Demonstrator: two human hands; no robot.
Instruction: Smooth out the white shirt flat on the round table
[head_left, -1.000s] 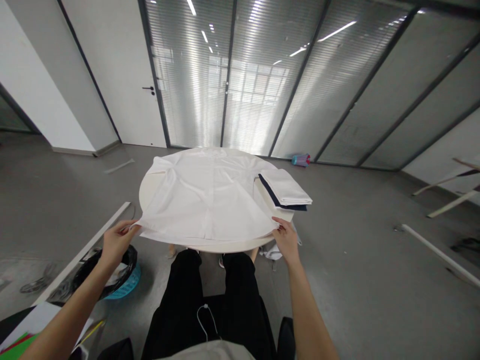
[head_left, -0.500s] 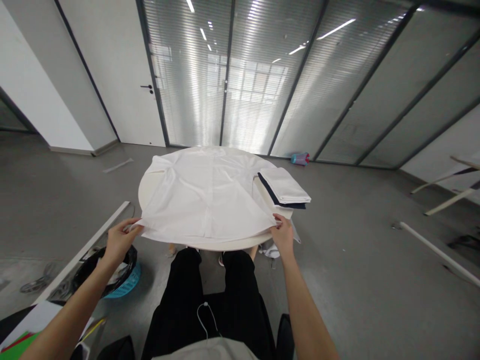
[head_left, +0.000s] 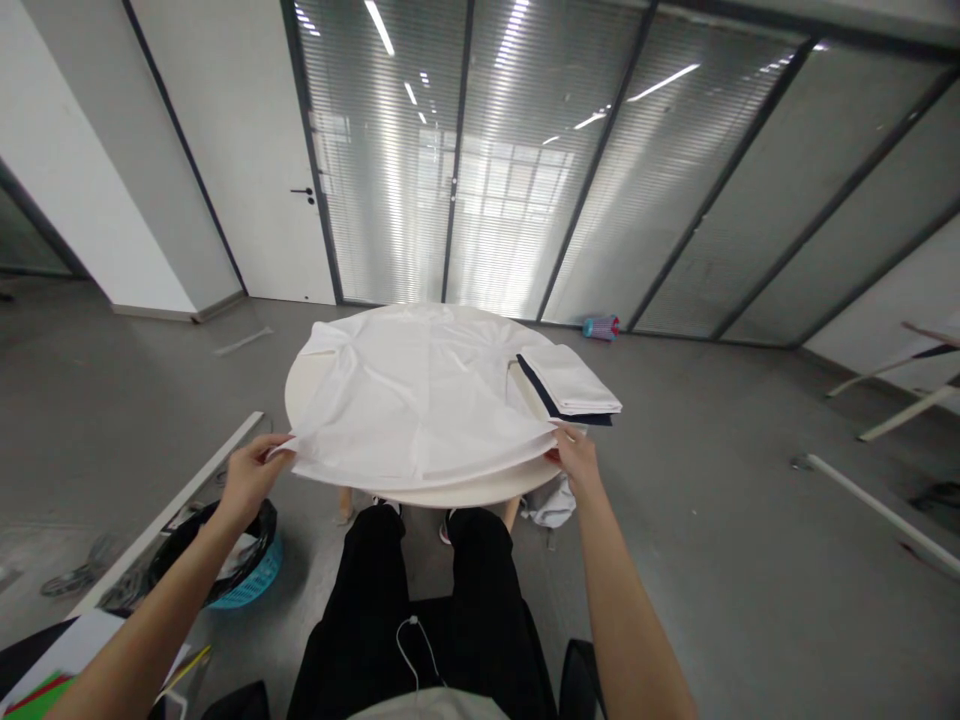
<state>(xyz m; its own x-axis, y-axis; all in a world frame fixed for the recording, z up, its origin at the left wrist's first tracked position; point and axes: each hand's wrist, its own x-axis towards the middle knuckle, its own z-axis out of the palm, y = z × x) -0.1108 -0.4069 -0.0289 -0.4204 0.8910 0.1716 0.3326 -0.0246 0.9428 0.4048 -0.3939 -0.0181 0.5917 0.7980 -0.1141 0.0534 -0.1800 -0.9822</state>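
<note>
A white shirt (head_left: 416, 395) lies spread over a round white table (head_left: 465, 490), its hem toward me. My left hand (head_left: 247, 480) pinches the hem's left corner, and my right hand (head_left: 576, 455) grips the right corner. The near edge of the shirt is lifted a little off the table between both hands. A stack of folded clothes (head_left: 566, 385), white on top with a dark layer below, sits at the table's right edge, just beyond my right hand.
A blue basket lined with a black bag (head_left: 225, 560) stands on the floor at my left. White cloth (head_left: 551, 505) lies on the floor under the table's right side. A white board (head_left: 187, 490) lies at left. My legs in black trousers (head_left: 420, 600) reach under the table.
Both hands have raised the shirt's near edge slightly off the table. The shirt stays spread, and the folded stack has not moved.
</note>
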